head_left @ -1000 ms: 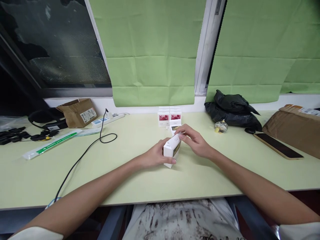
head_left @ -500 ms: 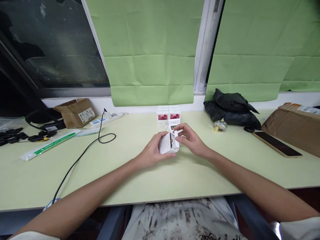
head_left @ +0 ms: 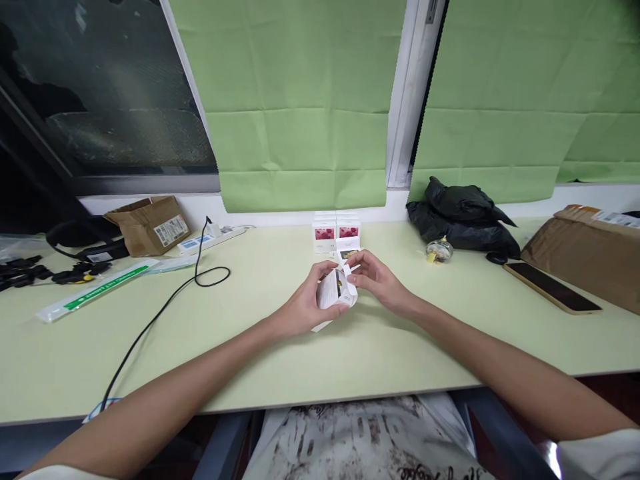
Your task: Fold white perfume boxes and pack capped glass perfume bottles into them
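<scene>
A small white carton (head_left: 331,291) with a dark printed panel is held just above the table, tilted. My left hand (head_left: 301,303) grips it from the left, thumb along its near edge and fingers over its far side. At the carton's right end, my right hand (head_left: 379,281) pinches a white flap between thumb and fingers. A white edge shows below my left thumb. Just beyond the hands stand white boxes (head_left: 325,245) with pink-red pictures, stacked together. In front of them another white box (head_left: 349,245) is partly hidden by my right hand.
At left lie a black cable (head_left: 150,328), an opened brown box (head_left: 150,225), a power strip (head_left: 220,237) and a green-labelled plastic sleeve (head_left: 97,291). To the right are a black plastic bag (head_left: 460,217), a small clear round object (head_left: 439,251), a phone (head_left: 553,288) and a large brown parcel (head_left: 587,257).
A white edge now sticks out below the carton under my left thumb. Both hands keep their hold, and my right fingers have shifted slightly at the flap.
</scene>
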`<state>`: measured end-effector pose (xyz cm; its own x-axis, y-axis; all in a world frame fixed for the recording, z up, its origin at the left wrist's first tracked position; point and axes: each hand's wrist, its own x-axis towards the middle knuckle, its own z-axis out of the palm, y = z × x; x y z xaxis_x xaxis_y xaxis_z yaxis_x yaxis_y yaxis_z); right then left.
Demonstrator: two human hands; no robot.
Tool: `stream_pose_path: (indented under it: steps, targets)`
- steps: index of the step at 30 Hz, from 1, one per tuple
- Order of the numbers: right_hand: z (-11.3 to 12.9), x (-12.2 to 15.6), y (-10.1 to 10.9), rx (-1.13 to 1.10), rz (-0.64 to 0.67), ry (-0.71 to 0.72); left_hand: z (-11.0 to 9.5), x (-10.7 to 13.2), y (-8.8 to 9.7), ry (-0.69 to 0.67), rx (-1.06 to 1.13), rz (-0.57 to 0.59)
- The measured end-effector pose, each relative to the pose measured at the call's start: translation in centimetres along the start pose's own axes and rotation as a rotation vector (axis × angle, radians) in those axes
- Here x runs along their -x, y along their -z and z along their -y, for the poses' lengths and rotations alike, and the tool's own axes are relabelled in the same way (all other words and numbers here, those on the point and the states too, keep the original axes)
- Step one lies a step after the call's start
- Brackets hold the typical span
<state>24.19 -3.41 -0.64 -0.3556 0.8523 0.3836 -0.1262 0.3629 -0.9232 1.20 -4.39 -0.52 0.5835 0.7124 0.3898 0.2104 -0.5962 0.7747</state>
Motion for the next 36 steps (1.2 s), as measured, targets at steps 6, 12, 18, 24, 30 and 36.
stream_pose_path:
  steps: [6,12,18,24,30,36]
  targets:
    - [0.3,0.1,-0.1,-0.018,0.01,-0.038,-0.3,0.0,-0.1,0.078,-0.031,-0.006]
    - [0.5,0.1,-0.1,-0.066,0.033,-0.062,-0.4,0.1,-0.1,0.092,-0.062,0.013]
    - [0.3,0.0,0.1,-0.016,0.055,-0.04,-1.1,0.4,0.2,0.074,-0.137,0.066]
    - [-0.1,0.1,0.1,0.092,0.035,0.009,-1.5,0.5,0.2,0.052,-0.176,0.081]
    - [-0.2,0.1,0.1,0.12,0.033,0.0,-1.0,0.3,0.0,0.087,-0.136,0.037]
    - [-0.2,0.2,0.0,0.117,0.047,-0.044,-0.5,0.2,-0.3,0.092,-0.098,-0.015]
